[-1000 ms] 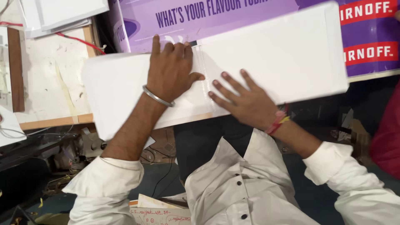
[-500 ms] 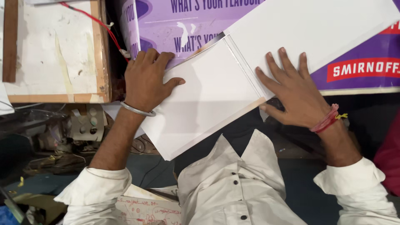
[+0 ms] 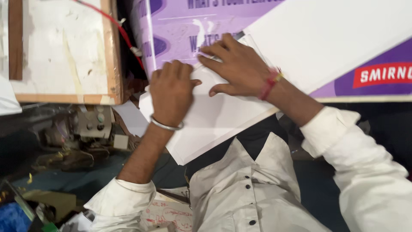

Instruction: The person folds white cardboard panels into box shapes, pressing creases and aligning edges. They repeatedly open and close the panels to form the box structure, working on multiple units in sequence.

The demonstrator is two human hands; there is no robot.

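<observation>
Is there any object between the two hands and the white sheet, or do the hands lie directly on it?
Nothing visible lies between them. The left hand presses flat on the white sheet, and the right hand rests on its upper part near the fold, both in direct contact.

open purple tabletop (image 3: 180,25) beyond the white card sheet (image 3: 206,124), wooden-framed board (image 3: 64,51) close on its left

White buttoned shirt (image 3: 240,193), sleeves rolled; metal bangle (image 3: 166,125) on left wrist; red-yellow thread (image 3: 271,82) on right.
</observation>
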